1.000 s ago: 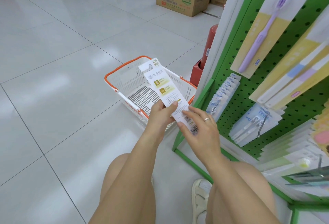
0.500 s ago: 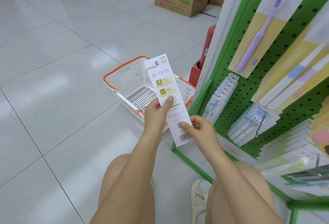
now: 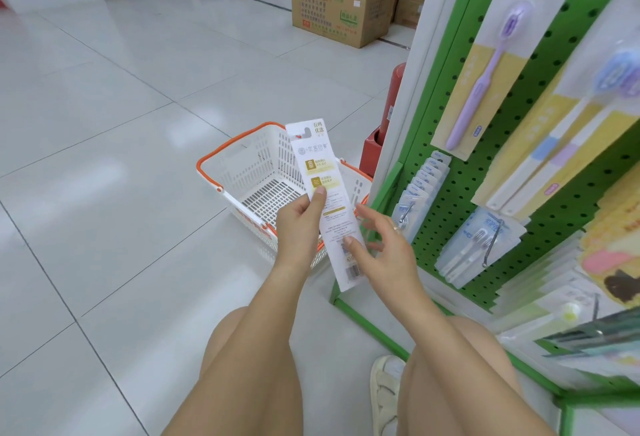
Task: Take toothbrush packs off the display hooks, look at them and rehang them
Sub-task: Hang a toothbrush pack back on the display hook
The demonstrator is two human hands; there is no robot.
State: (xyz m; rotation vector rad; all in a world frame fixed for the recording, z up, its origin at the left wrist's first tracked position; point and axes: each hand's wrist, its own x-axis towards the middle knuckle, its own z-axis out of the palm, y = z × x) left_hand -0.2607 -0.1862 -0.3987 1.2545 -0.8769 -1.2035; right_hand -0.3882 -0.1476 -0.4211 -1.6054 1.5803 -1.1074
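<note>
A long white toothbrush pack (image 3: 329, 200) shows its printed back, upright with its hang hole at the top. My left hand (image 3: 299, 228) grips its left edge, thumb on the print. My right hand (image 3: 384, 248) is beside its lower right edge with fingers spread; the thumb touches the pack near the barcode. On the green pegboard (image 3: 540, 96) to the right hang a purple toothbrush pack (image 3: 485, 65), yellow packs (image 3: 561, 145) and, lower down, clear packs on metal hooks (image 3: 488, 245).
A white basket with orange rim (image 3: 242, 176) stands on the tiled floor behind the pack. A red cylinder (image 3: 393, 106) stands by the display's white edge. Cardboard boxes (image 3: 339, 6) sit farther back. My knees and a shoe (image 3: 384, 394) are below.
The pack has been turned more upright and lifted. My right hand has let go of its lower end and opened its fingers; my left hand's grip stays on.
</note>
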